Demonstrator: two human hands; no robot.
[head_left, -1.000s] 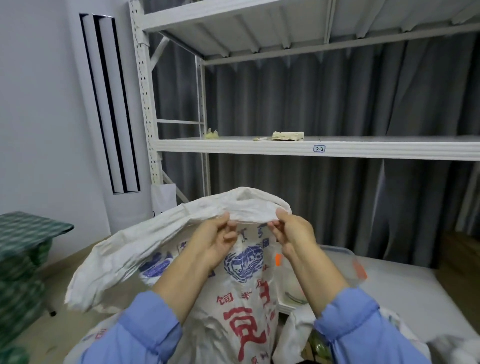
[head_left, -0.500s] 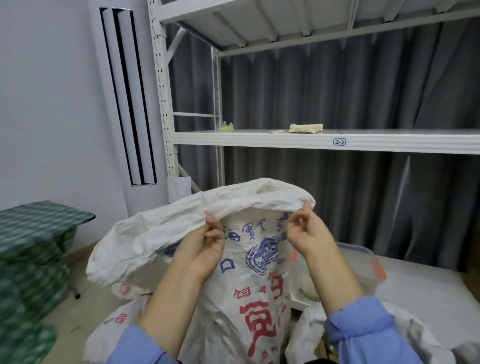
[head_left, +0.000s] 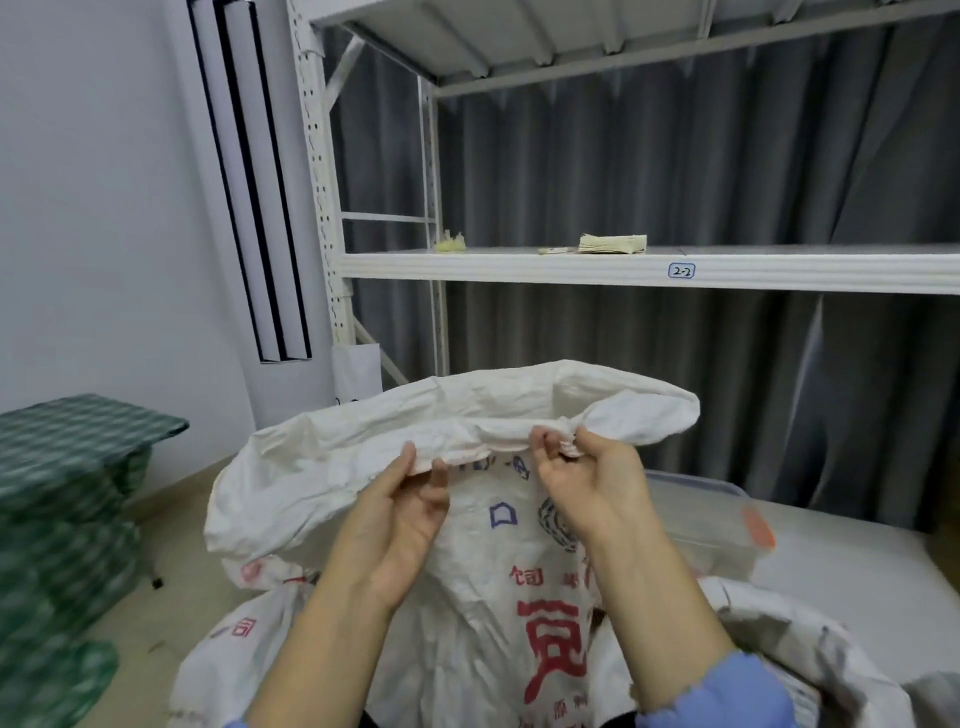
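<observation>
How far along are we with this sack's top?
Partly there. The sack has its top already turned out into a wide cuff on the left and far side. The left hand and right hand pinch the near edge. Left, probably: turning down that edge above the print.

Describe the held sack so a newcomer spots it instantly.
Before the white shelf rack, under its 2-2 label, stands a white woven sack. Unlike the slumped sack beside it, its rolled rim is pinched by the left hand and right hand.

Two hands, a left hand (head_left: 402, 519) and right hand (head_left: 589, 488); two sacks (head_left: 467, 415) at least; one box (head_left: 717, 525); one paper stack (head_left: 613, 243); one label (head_left: 681, 270).
</observation>
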